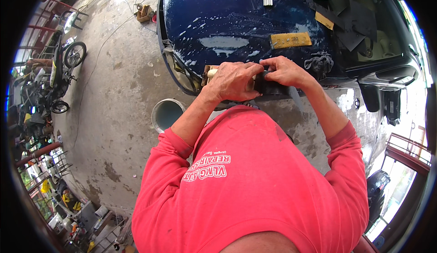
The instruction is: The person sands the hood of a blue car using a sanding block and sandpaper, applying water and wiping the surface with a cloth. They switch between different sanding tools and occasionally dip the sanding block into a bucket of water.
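Both hands are together over the near edge of a wet dark blue car hood [205, 20]. My left hand [232, 81] is curled over a brown-and-cream block [211, 72]. Its thumb and fingertips reach toward a dark sheet [272, 88] that looks like sandpaper. My right hand [287, 72] pinches that sheet between thumb and fingers, close to the left fingertips. How the sheet meets the block is hidden by the hands. A yellow sanding pad [290, 40] lies on the hood just beyond my right hand, and a crumpled dark cloth [319, 64] rests to its right.
A small white ridged block [267, 2] sits farther up the hood. Dark sheets [357, 23] and another yellow piece [324, 20] lie by the windshield. A bucket of water [167, 114] stands on the concrete floor at left. A motorcycle [59, 71] and a cable [98, 55] are farther left.
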Motion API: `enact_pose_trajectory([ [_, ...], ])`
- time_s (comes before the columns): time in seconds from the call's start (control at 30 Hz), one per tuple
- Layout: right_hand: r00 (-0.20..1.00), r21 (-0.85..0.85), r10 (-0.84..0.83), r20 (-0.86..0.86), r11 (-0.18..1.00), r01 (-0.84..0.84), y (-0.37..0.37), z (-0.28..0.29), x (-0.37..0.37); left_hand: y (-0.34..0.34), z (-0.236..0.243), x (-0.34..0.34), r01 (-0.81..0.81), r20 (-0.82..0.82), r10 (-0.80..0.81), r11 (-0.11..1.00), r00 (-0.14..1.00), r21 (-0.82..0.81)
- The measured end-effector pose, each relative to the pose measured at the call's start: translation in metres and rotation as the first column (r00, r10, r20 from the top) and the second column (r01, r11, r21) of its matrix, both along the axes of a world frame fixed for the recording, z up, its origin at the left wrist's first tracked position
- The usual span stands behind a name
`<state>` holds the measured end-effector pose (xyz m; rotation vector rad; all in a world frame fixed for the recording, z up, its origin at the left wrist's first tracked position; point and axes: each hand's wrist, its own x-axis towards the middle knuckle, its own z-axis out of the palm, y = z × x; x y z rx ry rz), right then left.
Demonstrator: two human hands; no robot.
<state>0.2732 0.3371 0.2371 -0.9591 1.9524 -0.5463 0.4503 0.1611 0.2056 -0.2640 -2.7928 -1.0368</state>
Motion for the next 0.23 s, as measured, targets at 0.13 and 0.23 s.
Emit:
enact_pose_trajectory([
  [0.13, 1.0, 0.004, 0.009, 0.026, 1.0, -0.009, 0.0006, -0.002, -0.0027, -0.0008, 0.0004, 0.002, -0.007, 0.007, 0.007, 1.0, 1.0, -0.011],
  [0.23, 0.997, -0.013, -0.059, 0.056, 0.998, 0.06, 0.0023, -0.0092, -0.0001, -0.0007, 0.003, 0.0046, -0.023, 0.03, 0.023, 1.0, 0.999, -0.001],
])
